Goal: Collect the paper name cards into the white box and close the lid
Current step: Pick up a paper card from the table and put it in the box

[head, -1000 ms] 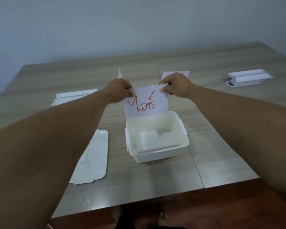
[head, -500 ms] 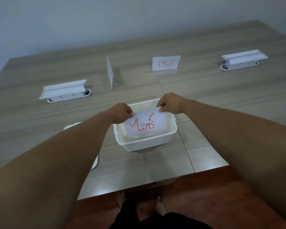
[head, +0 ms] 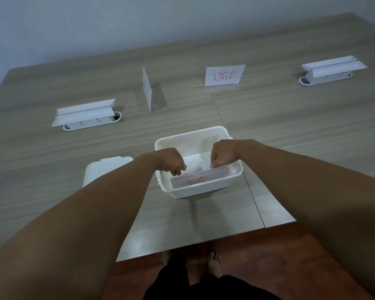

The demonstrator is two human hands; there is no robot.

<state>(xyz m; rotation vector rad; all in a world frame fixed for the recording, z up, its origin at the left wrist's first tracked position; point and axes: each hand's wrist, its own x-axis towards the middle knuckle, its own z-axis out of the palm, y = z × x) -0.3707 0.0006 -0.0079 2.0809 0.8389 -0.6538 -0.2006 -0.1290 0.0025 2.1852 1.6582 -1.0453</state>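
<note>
The open white box (head: 204, 190) stands on the table near its front edge. Inside it a paper name card (head: 198, 179) with red writing leans against the near wall. My left hand (head: 171, 162) pinches the card's left top corner and my right hand (head: 222, 155) pinches its right top corner, both over the box. The box lid (head: 104, 169) lies flat to the left, partly hidden by my left arm. Two more name cards stand farther back: one edge-on (head: 147, 88), one facing me with red writing (head: 224, 75).
Two white pop-up socket units sit in the wooden table (head: 290, 126), one at the left (head: 86, 114) and one at the far right (head: 331, 69). The table's front edge runs just below the box; my bare feet show on the red-brown floor.
Both hands have lowered the card from above the box down into it. The view has tilted down, so the table's back and the two standing cards show.
</note>
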